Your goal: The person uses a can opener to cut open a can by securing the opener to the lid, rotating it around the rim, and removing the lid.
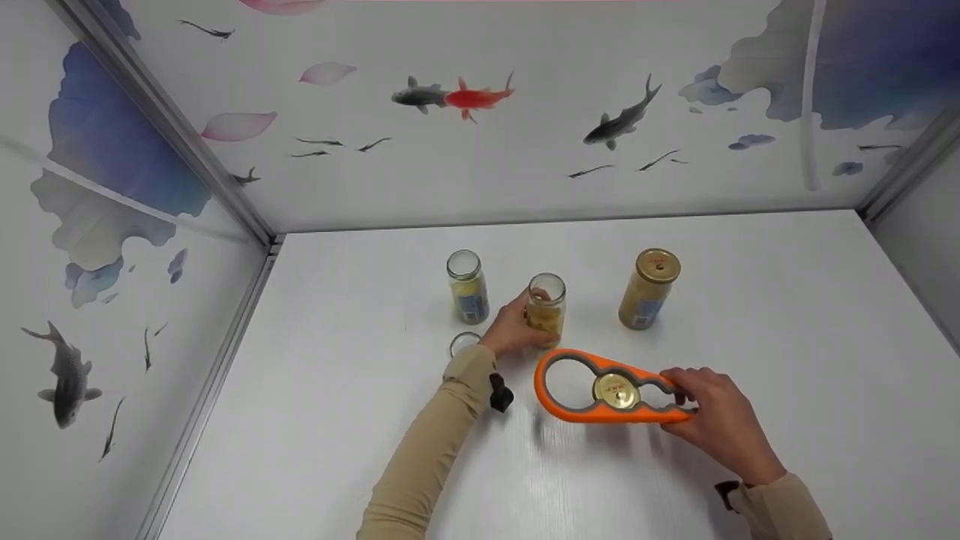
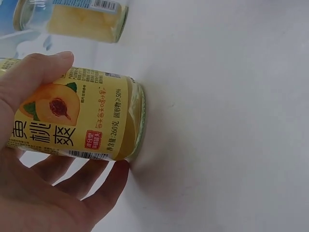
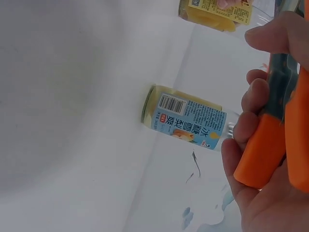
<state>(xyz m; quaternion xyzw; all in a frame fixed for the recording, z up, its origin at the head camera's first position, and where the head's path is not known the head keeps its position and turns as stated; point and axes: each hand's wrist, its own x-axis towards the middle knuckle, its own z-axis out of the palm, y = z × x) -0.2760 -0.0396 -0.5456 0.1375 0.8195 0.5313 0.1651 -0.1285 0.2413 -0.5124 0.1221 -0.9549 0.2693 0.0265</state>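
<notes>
My left hand grips an open glass jar of yellow fruit standing mid-table. In the left wrist view the thumb and curled fingers wrap the jar's yellow peach label. My right hand holds one end of an orange jar opener level above the table in front of that jar. A gold lid sits in the opener's middle hole. In the right wrist view curled fingers close round the orange handle.
A second open jar stands left of the held one, with a loose lid lying in front of it. A closed jar with a gold lid stands to the right. Fish-painted walls enclose the white table at back and sides.
</notes>
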